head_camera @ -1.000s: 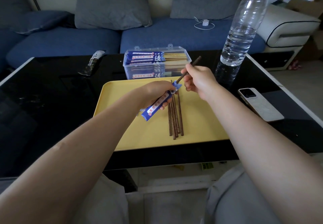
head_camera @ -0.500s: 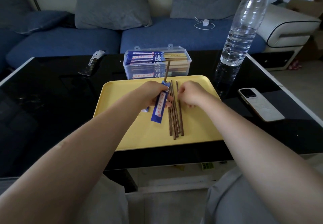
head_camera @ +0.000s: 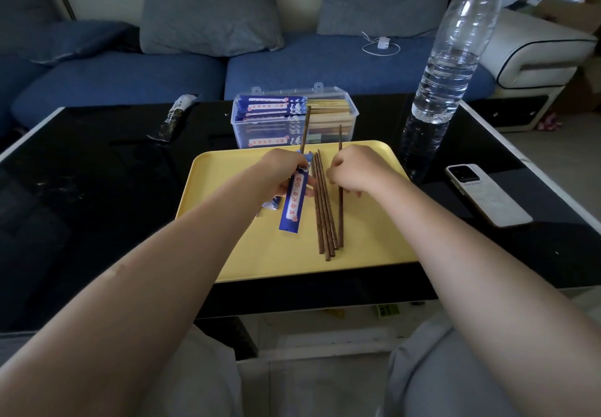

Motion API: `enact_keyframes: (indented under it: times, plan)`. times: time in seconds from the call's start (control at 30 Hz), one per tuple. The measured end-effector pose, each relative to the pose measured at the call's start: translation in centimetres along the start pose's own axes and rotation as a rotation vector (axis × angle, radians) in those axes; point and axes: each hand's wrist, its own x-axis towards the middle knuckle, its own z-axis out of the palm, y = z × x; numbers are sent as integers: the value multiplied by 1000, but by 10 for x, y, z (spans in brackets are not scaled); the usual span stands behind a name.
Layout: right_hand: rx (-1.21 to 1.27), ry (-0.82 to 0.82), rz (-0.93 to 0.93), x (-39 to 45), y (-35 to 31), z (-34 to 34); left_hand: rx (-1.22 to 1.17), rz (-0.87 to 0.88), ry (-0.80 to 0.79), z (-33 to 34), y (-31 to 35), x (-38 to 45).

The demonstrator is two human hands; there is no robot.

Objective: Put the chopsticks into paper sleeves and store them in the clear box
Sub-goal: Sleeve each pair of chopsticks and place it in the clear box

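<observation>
While both hands work over the tray, here's how it sits:
Left hand (head_camera: pixel 286 174): grip clamped round a blue paper sleeve (head_camera: pixel 293 203) with one dark chopstick (head_camera: pixel 305 129) poking out the top.
Right hand (head_camera: pixel 356 173): fingers curled, pinching a single chopstick (head_camera: pixel 340 215) that's kinda tipped up at its far end.
Loose chopsticks (head_camera: pixel 323 208): dark brown, bunched on the yellow tray (head_camera: pixel 227 215) near the desk's front edge.
Clear box (head_camera: pixel 294 117): behind the tray, blue sleeved pairs stacked inside, tan ones beside them.
</observation>
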Motion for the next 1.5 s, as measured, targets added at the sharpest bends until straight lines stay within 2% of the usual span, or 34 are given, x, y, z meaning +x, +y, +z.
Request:
enact_keyframes:
  times: [0.13,0.2,0.3,0.4,0.53,0.63,0.7,0.93,1.0,1.1,1.13,1.2,1.33,1.4,1.5]
  plan:
    - [-73,25,-131,-3,9,-16,-23,38,14,0,0,-1]
    - [-4,71,-173,-3,14,-18,-30,48,19,0,0,-1]
    - [364,148,-156,-3,21,-20,-27,46,29,0,0,-3]
    - [691,304,-120,-2,25,-27,-18,39,34,0,2,-5]
    - [995,531,43,5,26,-34,-20,1,8,0,2,-6]
    - [1159,467,162,6,24,-36,5,-9,-18,2,2,-8]
    - [1211,401,180,4,23,-35,30,4,-33,3,3,-10]
    - [1068,337,170,4,24,-28,41,78,-90,3,3,-10]
    - [1017,187,141,2,21,-26,38,96,-111,3,3,-10]
    - [922,-176,121,-6,14,-22,54,116,-134,6,4,-10]
    - [890,-243,126,-7,12,-22,60,114,-132,7,5,-11]
    - [885,-206,159,-6,11,-22,59,110,-137,8,5,-12]
    - [1109,129,244,-2,17,-24,85,111,-183,6,4,-14]
    - [1138,159,244,-3,18,-21,108,119,-187,7,5,-15]
    - [1132,120,239,-4,17,-16,112,115,-185,5,9,-18]
